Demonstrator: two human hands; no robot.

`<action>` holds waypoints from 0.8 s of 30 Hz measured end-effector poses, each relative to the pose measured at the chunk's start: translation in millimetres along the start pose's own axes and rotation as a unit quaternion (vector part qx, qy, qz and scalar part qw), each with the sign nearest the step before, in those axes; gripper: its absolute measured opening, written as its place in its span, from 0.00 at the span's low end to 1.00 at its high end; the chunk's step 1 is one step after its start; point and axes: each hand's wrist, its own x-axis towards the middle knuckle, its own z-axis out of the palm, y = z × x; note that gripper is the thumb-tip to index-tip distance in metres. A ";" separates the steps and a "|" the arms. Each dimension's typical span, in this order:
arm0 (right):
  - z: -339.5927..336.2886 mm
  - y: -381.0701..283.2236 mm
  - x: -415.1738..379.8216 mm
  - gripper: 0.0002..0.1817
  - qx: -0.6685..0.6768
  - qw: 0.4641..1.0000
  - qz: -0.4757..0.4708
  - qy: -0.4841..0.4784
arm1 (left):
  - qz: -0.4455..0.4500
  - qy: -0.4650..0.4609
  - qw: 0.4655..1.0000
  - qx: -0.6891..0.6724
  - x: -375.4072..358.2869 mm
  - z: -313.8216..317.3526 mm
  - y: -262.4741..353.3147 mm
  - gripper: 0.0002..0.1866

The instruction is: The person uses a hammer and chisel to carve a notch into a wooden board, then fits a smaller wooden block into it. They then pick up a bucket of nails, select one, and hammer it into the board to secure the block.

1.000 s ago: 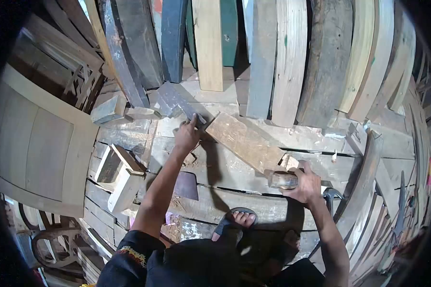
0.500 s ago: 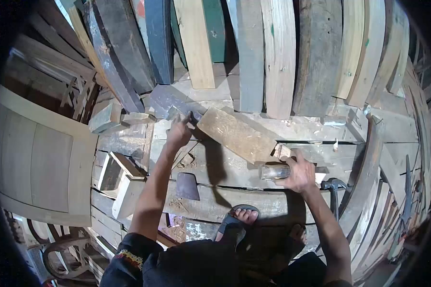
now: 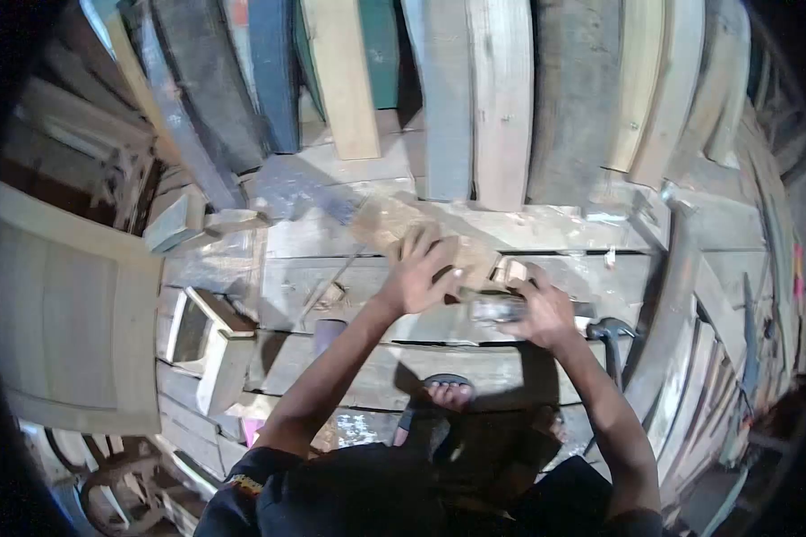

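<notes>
A pale wooden block (image 3: 387,224) lies slanted on the rough plank floor (image 3: 367,376); motion blurs it. My left hand (image 3: 421,268) lies over the block's near end, fingers spread and curled onto it. Right beside it, my right hand (image 3: 539,313) is closed around a short cylindrical tool handle (image 3: 495,309), which lies level and points left toward the block. The two hands are almost touching.
Thick planks (image 3: 501,98) lean upright along the back. A hatchet blade (image 3: 329,329) shows beside my left forearm. A hammer (image 3: 611,333) lies at the right, a small wooden frame (image 3: 208,336) and a panel (image 3: 63,313) at the left. My sandalled foot (image 3: 448,396) rests below.
My left hand left the block's far end and came down to its near end beside my right hand. The view shifted and blurred. My right hand kept hold of the handle.
</notes>
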 end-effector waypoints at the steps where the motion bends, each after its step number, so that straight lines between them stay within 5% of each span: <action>1: -4.2 0.9 -0.5 0.46 -0.009 1.000 0.001 0.009 | 0.000 0.015 1.000 0.009 -0.3 8.1 0.8 0.35; 5: -56.9 10.3 8.9 0.38 0.073 0.996 0.047 0.026 | -0.003 0.023 1.000 0.012 -3.7 13.3 -1.3 0.37; 6: -73.9 26.7 8.5 0.35 0.055 0.995 -0.035 0.077 | 0.000 0.020 1.000 0.011 -3.0 13.4 -2.4 0.37; 10: -209.3 28.5 -26.2 0.33 0.061 0.994 0.070 -0.053 | -0.011 0.011 1.000 0.020 -1.2 8.8 5.5 0.38; 12: -252.6 37.5 -52.5 0.34 0.058 0.995 0.046 -0.067 | -0.009 -0.001 1.000 0.020 0.1 16.5 0.4 0.42; 14: -237.7 90.5 -72.2 0.33 -0.027 0.998 0.060 0.025 | -0.014 -0.025 0.999 0.013 1.5 8.1 5.8 0.44; 17: -247.3 82.9 -82.0 0.35 -0.079 0.979 0.171 -0.072 | 0.013 -0.100 0.994 0.047 -3.4 23.7 -24.2 0.56; 20: -165.7 113.0 -83.7 0.36 -0.069 0.984 0.134 0.096 | 0.047 -0.192 0.967 0.161 16.8 -22.8 -17.7 0.63; 22: -134.5 92.0 -61.9 0.34 0.030 0.977 0.207 0.027 | 0.096 -0.218 0.955 0.178 48.5 -57.7 -15.4 0.63; 24: -97.5 83.4 -39.9 0.33 0.139 0.978 0.143 0.064 | 0.144 -0.233 0.949 0.158 72.7 -101.2 16.0 0.64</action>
